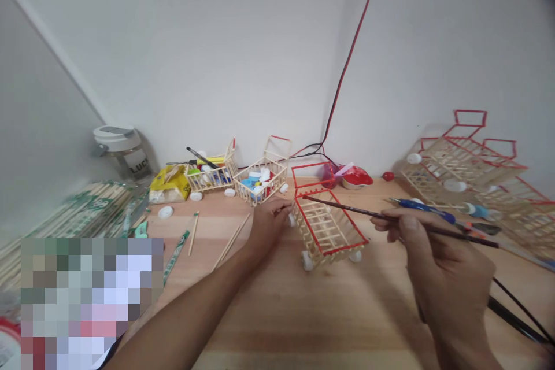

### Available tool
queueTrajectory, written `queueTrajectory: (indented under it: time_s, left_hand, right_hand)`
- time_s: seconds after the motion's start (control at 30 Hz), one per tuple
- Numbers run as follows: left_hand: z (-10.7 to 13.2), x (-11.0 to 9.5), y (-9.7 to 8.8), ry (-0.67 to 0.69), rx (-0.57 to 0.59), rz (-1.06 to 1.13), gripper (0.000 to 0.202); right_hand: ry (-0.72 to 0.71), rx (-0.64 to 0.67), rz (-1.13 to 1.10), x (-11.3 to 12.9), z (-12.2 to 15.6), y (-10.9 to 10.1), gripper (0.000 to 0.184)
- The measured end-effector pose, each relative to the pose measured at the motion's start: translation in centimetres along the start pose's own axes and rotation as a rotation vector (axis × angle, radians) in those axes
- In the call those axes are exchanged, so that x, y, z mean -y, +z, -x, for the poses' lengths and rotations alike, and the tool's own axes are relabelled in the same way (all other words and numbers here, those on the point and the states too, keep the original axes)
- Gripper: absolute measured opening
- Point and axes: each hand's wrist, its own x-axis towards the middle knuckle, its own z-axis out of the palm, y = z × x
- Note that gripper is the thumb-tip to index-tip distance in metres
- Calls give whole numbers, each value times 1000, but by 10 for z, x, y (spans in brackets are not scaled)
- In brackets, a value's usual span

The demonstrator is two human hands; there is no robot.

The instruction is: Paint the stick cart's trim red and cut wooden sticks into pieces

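Observation:
A small cart [327, 225] made of wooden sticks, with red-painted rims and white cap wheels, stands on the wooden table [303, 312]. My left hand [267, 222] rests at its left side, fingers curled against the cart's end. My right hand [437, 260] pinches a thin dark paintbrush [368, 214], whose tip reaches over the cart's red top edge.
Two unpainted stick carts [212, 174] [262, 178] filled with caps stand at the back. Several red-rimmed carts [472, 170] are stacked at the right. Loose sticks [232, 240], white caps, a blue pen [427, 208], a red paint lid [358, 178], a jar [124, 153] and a red cable [347, 69] lie around.

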Motion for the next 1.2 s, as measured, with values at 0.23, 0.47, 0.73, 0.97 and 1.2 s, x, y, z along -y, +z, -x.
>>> queueTrajectory:
  time_s: [0.23,0.47,0.73,0.97,1.2]
  left_hand:
    - [0,1,0,-22,0,16,18]
    - [0,1,0,-12,6,-1,17]
    - [0,0,0,-8,5,-6,19]
    - [0,-1,0,-15,1,-9,17]
    - [1,-1,0,-10,-4,-10,17]
  right_hand:
    - [-35,9,-28,-1,-3,10,15]
    - [-38,2,-5,-3,-4,12,17]
    - [-60,-28,24,-1,-3,9,16]
    - [-64,-14,55,4,2,9,16]
    - [-136,14,80,1,2,15,18]
